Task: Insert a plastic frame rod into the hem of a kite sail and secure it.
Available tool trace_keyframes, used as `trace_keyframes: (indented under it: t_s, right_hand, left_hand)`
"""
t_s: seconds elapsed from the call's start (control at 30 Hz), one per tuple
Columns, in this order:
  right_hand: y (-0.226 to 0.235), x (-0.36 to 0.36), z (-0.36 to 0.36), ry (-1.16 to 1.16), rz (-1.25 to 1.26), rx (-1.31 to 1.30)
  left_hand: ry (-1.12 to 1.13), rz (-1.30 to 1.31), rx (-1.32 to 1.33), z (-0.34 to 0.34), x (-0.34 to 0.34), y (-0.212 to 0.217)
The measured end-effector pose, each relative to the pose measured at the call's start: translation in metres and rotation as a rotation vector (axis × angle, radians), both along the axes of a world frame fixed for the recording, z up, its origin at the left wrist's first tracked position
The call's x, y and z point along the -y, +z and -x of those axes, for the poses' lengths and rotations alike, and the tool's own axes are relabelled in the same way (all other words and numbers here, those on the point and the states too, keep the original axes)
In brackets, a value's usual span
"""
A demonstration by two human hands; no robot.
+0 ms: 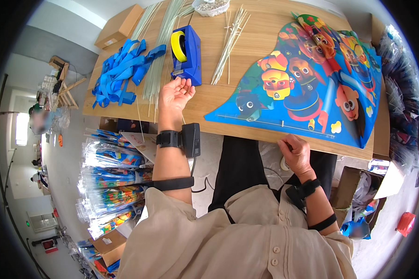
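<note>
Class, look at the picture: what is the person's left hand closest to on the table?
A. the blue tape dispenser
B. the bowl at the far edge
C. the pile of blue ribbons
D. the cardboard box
A: the left hand lies palm up right beside the base of the tape dispenser, while the ribbons lie farther to its left.

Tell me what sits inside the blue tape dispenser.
A yellow tape roll stands upright in the blue tape dispenser, beside the left hand. The roll's lower half and its hub are hidden by the dispenser's walls.
</note>
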State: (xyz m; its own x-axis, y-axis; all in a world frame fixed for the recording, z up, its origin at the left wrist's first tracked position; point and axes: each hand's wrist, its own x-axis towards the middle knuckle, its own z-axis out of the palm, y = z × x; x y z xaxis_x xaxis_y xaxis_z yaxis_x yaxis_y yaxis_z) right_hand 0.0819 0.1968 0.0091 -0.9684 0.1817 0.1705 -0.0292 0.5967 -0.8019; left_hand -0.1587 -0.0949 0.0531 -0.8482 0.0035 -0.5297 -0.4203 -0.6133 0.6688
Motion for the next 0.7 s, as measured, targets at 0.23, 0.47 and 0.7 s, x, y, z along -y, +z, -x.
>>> trace_keyframes:
  t_s: [0.23,0.47,0.7]
  right_hand:
    - [0.001,0.003,0.001,-0.016,0.018,-0.015]
    - [0.001,0.000,-0.001,0.000,0.004,-0.028]
    - [-0.003,-0.001,-0.001,-0.003,-0.008,-0.027]
  left_hand:
    - [-0.134,0.053,0.239,0.002,0.000,-0.019]
    - [0.382,0.809,-0.400,0.006,0.000,0.008]
    - [-0.097,0.978,-0.147,0.037,-0.005,0.047]
